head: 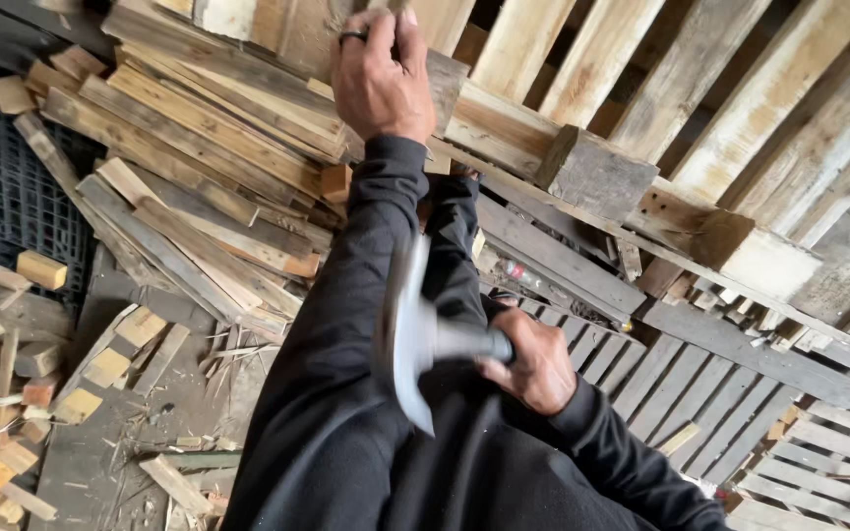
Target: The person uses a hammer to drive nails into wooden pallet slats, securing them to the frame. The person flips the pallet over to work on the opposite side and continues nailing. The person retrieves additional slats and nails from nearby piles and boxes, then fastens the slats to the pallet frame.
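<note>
Left hand (381, 74), at 12 o'clock in the view, reaches up with the arm stretched out in a black sleeve (366, 295); its fingers are curled over the top edge of a wooden board (297, 34) of the pallet (720, 108), gripping it, and a dark ring shows on one finger. Right hand (533, 369), just right of centre, is closed in a fist around the handle of a hammer (415, 339). The hammer's metal head points toward 9 o'clock and lies in front of the left forearm; it is blurred, so its exact shape cannot be told.

The pallet, standing tilted, fills the field from 12 to 3 o'clock, its pale slats running up toward 1 o'clock. A grey wooden block (597, 172) sits under its slats at 1 o'clock, with a paler block (764, 261) farther along toward 3 o'clock. A second, flatter pallet (740, 393) of grey slats lies at 4 o'clock, below the right hand.

A heap of loose planks (189, 167) lies between 9 and 11 o'clock, just left of the left arm. Small offcut blocks (41, 270) are scattered at 8 to 9 o'clock, beside a dark plastic grid (2, 187) at the left edge. Splinters and short strips cover the grey floor (100, 462) at 7 o'clock.
</note>
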